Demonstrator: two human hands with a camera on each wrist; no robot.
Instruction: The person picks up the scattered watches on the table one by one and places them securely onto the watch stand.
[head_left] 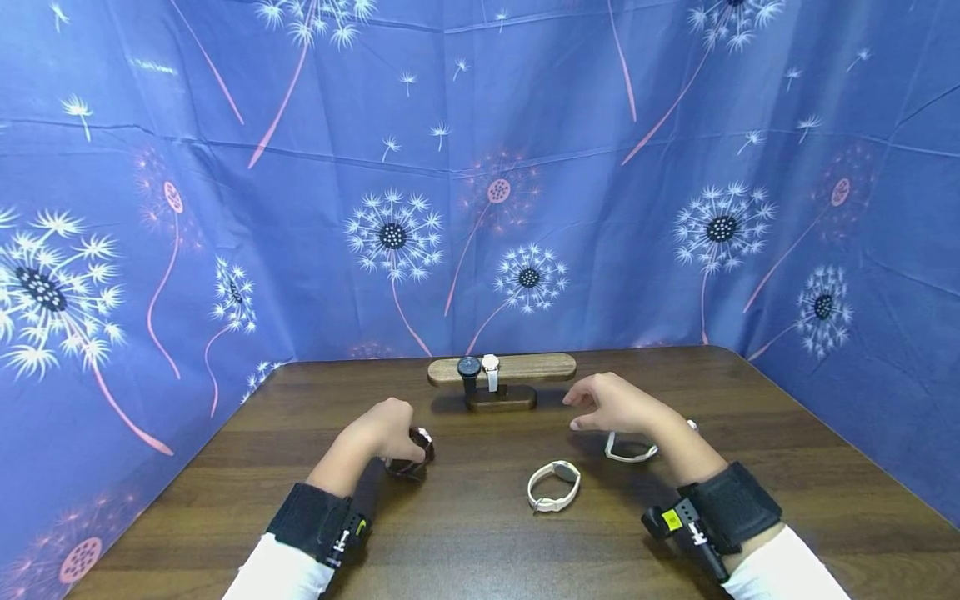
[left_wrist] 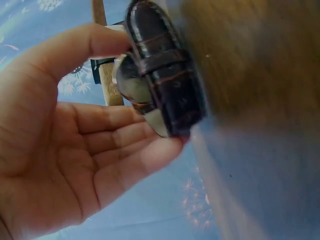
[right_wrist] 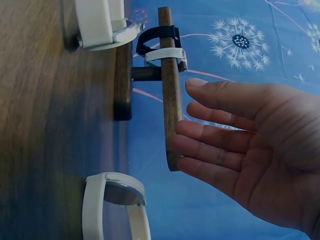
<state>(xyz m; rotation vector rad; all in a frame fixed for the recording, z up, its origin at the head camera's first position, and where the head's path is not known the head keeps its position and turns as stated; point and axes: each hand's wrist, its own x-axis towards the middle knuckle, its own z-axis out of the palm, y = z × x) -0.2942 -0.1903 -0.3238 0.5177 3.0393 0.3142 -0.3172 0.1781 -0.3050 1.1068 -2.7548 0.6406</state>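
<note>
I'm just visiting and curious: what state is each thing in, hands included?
Left hand: gripping the dark leather watch.
Dark leather watch: held, strap looped.
Right hand: above the table, holding nothing.
Wooden watch stand: upright, carrying two watches.
Black watch: strapped round the stand.
White watch beside it: also strapped round.
Middle white watch: on the table, strap looped.
Far-right white watch: on the table, partly hidden.

Dark watch (head_left: 429,446) partly hidden by left hand (head_left: 384,429), white watch (head_left: 632,458) by right forearm (head_left: 686,450)
</note>
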